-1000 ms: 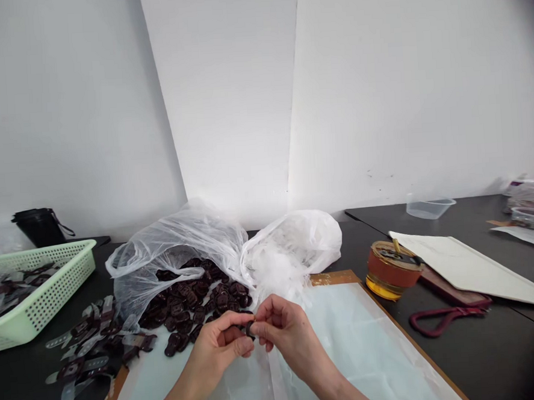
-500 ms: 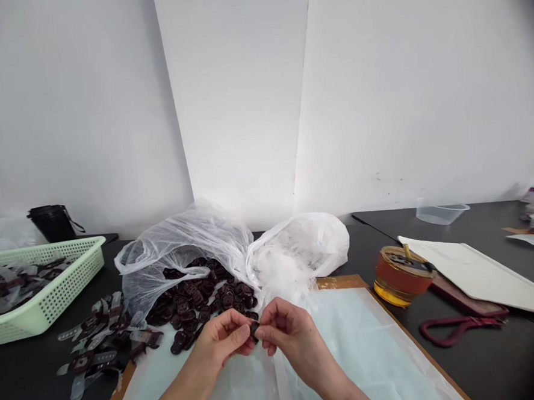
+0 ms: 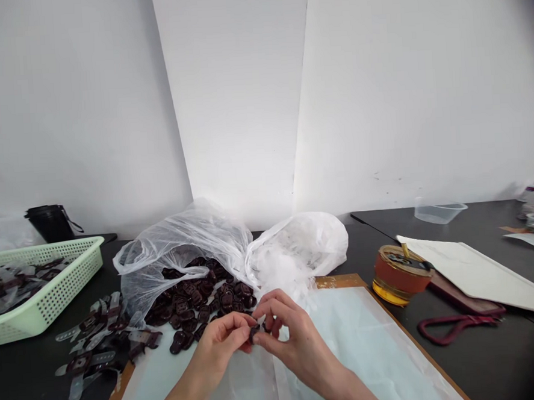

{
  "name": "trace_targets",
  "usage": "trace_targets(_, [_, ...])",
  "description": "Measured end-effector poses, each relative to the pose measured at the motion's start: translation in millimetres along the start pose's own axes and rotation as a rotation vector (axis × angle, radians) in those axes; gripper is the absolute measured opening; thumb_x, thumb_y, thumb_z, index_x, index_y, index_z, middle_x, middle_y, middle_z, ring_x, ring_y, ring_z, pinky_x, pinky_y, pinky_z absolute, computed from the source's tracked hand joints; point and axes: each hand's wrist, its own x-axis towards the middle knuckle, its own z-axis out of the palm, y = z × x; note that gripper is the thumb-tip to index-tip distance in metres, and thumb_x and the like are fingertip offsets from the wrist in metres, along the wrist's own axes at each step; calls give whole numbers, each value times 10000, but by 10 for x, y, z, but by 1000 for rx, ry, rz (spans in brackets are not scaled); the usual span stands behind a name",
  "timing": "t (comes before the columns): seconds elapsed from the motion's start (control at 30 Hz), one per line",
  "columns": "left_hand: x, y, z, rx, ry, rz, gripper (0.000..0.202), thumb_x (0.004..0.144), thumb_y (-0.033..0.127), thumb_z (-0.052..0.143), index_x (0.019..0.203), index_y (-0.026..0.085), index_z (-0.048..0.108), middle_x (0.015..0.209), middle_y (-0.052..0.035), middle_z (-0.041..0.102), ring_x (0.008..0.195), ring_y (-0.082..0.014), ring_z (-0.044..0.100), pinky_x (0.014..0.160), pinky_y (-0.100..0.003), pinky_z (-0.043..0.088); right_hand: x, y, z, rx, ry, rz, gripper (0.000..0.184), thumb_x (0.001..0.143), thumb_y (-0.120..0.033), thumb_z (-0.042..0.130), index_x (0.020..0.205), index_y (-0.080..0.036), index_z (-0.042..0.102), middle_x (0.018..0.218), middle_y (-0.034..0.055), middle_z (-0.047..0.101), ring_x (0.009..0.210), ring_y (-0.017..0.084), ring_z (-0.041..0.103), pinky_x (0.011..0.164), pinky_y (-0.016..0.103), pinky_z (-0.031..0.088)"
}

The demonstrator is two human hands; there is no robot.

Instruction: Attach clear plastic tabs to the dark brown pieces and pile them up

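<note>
Between my two hands is a small dark brown plastic piece (image 3: pixel 254 332), mostly hidden by the fingers. My left hand (image 3: pixel 225 341) pinches it from the left. On its right side, my right hand (image 3: pixel 286 328) has thumb and fingertips closed on the same piece, its index finger arched over the top. Just behind my left hand lies a heap of similar glossy dark brown pieces (image 3: pixel 194 298), spilling from a clear plastic bag (image 3: pixel 161 245). Beneath both hands is a pale blue, film-covered board (image 3: pixel 361 345) with brown edges.
At left stand a light green basket (image 3: pixel 73 290) of strapped brown pieces and a loose pile of them (image 3: pixel 89 337). A white bag (image 3: pixel 314 239) sits behind the board. To the right are a tape roll (image 3: pixel 398 276), scissors (image 3: pixel 456 327), a white sheet (image 3: pixel 474 269) and a clear tub (image 3: pixel 440 213).
My right hand has shifted its fingers on the small brown piece: the index finger has lifted and arched, and the hand is more spread. The left hand keeps its pinch.
</note>
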Motion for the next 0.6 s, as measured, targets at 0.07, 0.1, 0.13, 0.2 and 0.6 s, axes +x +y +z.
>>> trace_targets(0.07, [-4, 3, 7, -33, -24, 13, 261, 766, 355, 686, 601, 169, 606, 771, -10, 606, 660, -147, 491, 648, -263, 409, -5, -28, -11, -6, -44, -39, 207, 770, -54, 615, 882, -220, 667, 945, 19, 589, 715, 131, 552, 672, 260, 489])
trace_targets(0.1, [-6, 4, 8, -53, -32, 23, 256, 774, 355, 680, 611, 170, 609, 751, -7, 600, 672, -153, 490, 652, -263, 409, -10, -37, -8, -10, -59, -52, 223, 778, -51, 607, 906, -224, 665, 928, 17, 593, 736, 140, 560, 693, 266, 493])
trace_targets(0.13, [-8, 4, 9, -73, -38, 31, 246, 784, 353, 671, 629, 169, 617, 751, -9, 602, 691, -159, 491, 664, -265, 411, -15, -41, 0, -19, -73, -67, 248, 774, -47, 613, 938, -227, 663, 921, 16, 597, 756, 148, 565, 712, 271, 493])
trace_targets(0.2, [-12, 2, 12, -102, -41, 33, 228, 801, 341, 653, 658, 165, 625, 782, -19, 616, 726, -168, 492, 687, -271, 414, -27, -33, 29, -51, -82, -93, 294, 752, -50, 657, 984, -231, 657, 931, 18, 602, 791, 161, 569, 735, 280, 490])
trace_targets(0.6, [88, -24, -255, 231, 159, 155, 198, 817, 264, 590, 643, 169, 602, 1015, -36, 600, 670, -127, 512, 673, -257, 436, -46, 70, 133, -343, 108, -147, 224, 686, -36, 590, 838, -201, 594, 803, 20, 555, 685, 168, 555, 605, 276, 460])
